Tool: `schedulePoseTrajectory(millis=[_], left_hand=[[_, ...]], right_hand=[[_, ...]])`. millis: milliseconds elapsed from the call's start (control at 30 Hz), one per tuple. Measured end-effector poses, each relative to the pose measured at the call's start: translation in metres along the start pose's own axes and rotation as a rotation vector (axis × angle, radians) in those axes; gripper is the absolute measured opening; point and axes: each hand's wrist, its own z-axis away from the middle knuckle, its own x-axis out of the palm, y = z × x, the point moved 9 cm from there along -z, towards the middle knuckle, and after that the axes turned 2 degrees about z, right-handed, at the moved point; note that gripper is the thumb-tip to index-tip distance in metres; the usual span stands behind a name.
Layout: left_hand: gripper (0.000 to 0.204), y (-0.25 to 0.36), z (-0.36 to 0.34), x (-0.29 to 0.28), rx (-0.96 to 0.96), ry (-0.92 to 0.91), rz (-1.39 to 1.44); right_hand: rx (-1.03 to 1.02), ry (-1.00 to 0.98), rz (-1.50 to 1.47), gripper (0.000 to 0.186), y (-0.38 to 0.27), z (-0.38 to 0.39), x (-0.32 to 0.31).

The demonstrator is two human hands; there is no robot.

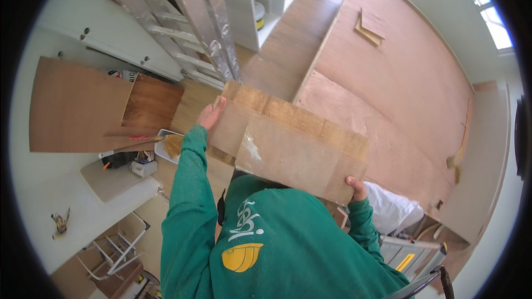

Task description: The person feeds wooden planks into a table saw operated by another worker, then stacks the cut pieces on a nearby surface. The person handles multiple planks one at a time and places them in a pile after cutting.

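Observation:
A stack of wooden boards (pixel 293 155) is held crosswise in front of my body. The top board is flat and pale brown, with a white smear near its left end; longer, yellower boards show beneath its far edge. My left hand (pixel 210 115) grips the far left end, thumb over the edge. At the near right corner my right hand (pixel 358 188) is closed round the stack, thumb on top. The undersides and most of my fingers are hidden.
An aluminium ladder (pixel 191 27) stands ahead on the left. Wide plywood sheets (pixel 388 72) form a raised surface at right, with two board scraps (pixel 368 30) on it. A brown panel (pixel 77 105) leans at left near a paint tray (pixel 168 145). White plastic sheeting (pixel 390 205) lies near my right hand.

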Motion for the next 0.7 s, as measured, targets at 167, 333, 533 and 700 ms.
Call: schedulePoseTrajectory(millis=[167,333,533,700], left_hand=[[0.113,0.123,0.041,0.021,0.712,0.113,-0.247],[0.119,0.137,0.052,0.13,0.808,-0.493,-0.727],[0.112,0.107,0.02,0.134,0.707,-0.701,-0.725],[0.113,0.054,0.007,0.113,0.527,-0.759,-0.787]], right_hand=[[-0.132,0.109,0.084,0.074,-0.019,0.006,0.034],[-0.14,0.207,0.065,0.079,-0.004,-0.004,0.069],[-0.098,0.312,0.03,0.079,0.01,-0.001,0.091],[-0.147,0.31,0.042,0.076,-0.002,-0.014,0.115]])
